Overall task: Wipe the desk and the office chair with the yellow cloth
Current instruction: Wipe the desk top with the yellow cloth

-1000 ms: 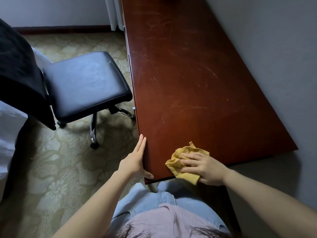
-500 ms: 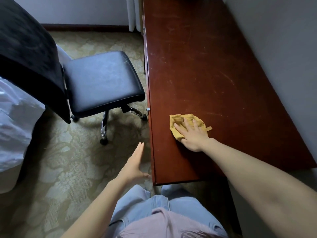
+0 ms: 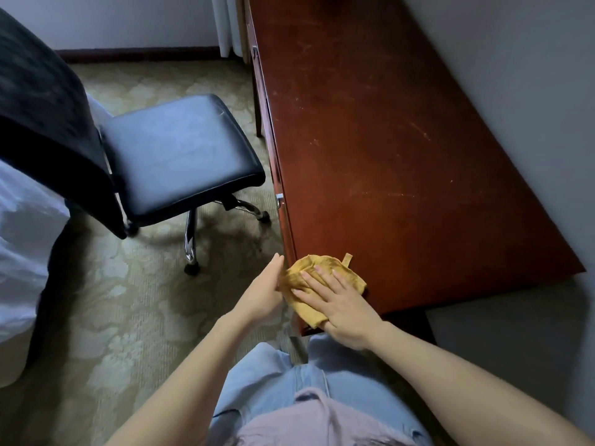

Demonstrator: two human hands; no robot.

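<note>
A yellow cloth lies crumpled on the near left corner of the dark red wooden desk. My right hand presses flat on the cloth with its fingers straight and spread. My left hand is held upright against the desk's left edge, fingers straight, touching the cloth's side. The black office chair stands on the carpet to the left of the desk, its seat facing the desk and its dark backrest at far left.
A grey wall runs along the desk's right side. Patterned beige carpet covers the floor. White bedding lies at the far left. A metal drawer handle sticks out of the desk's left edge.
My right hand has dragged the cloth back from mid-desk to the near left corner. My left hand has moved in against the desk edge beside the cloth.
</note>
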